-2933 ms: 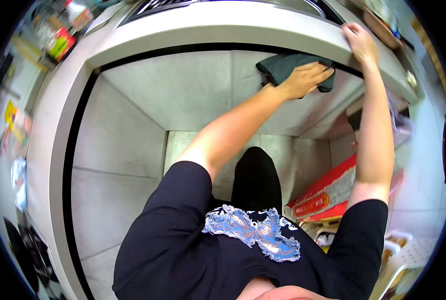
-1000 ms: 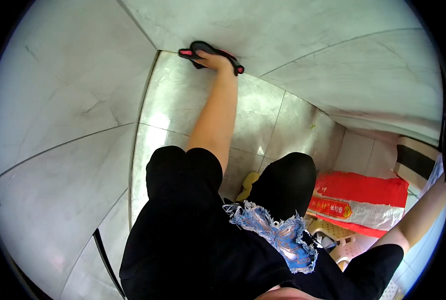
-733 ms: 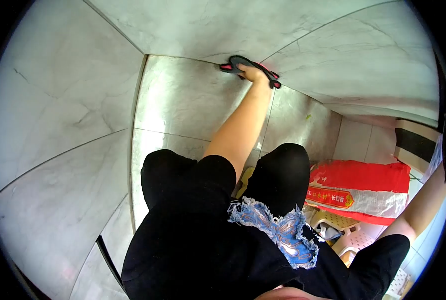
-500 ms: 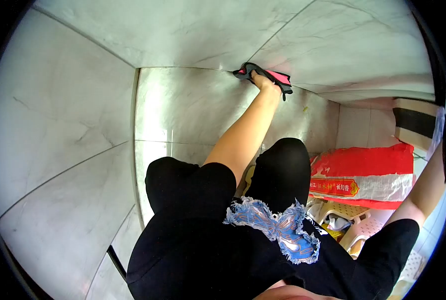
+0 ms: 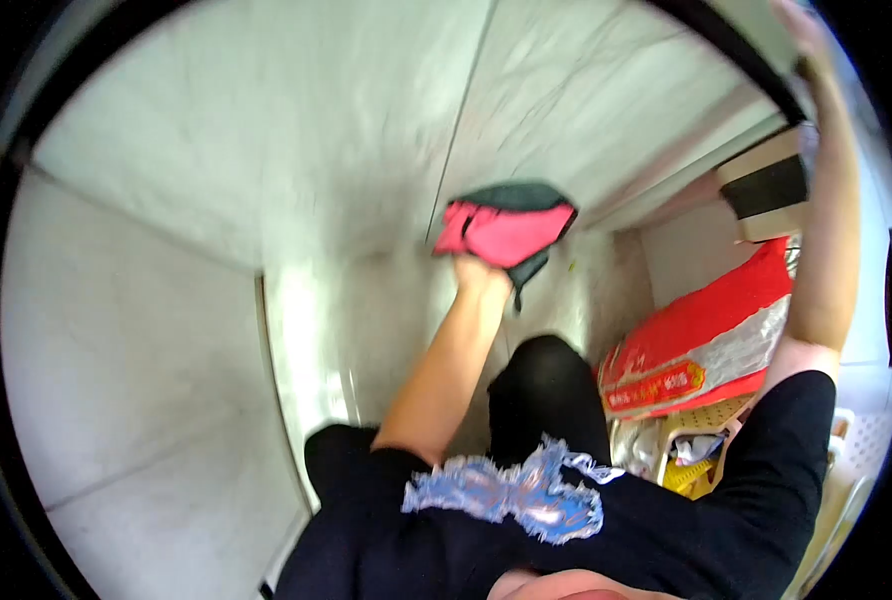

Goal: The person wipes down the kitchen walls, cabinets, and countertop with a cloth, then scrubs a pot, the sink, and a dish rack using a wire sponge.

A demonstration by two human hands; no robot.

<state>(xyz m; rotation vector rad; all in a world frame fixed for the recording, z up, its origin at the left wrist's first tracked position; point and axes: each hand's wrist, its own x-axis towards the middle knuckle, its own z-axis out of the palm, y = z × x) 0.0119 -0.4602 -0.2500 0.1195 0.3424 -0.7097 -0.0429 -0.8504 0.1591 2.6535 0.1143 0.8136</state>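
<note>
Pink and dark grey, a cloth [image 5: 514, 228] shows in front of the marbled panel [image 5: 346, 120], near its foot, just above the tiled floor [image 5: 351, 310] as the view has it. The left hand [image 5: 476, 272] has its fingers grasping it, mostly covered by its folds. At the top right, the right hand [image 5: 806, 28] is raised on an outstretched arm, too blurred at the edge of the view to tell how its fingers stand. Below that arm lie a red and silver sack [image 5: 696, 325] and, just above it, a cream box [image 5: 766, 190] with a black band.
</note>
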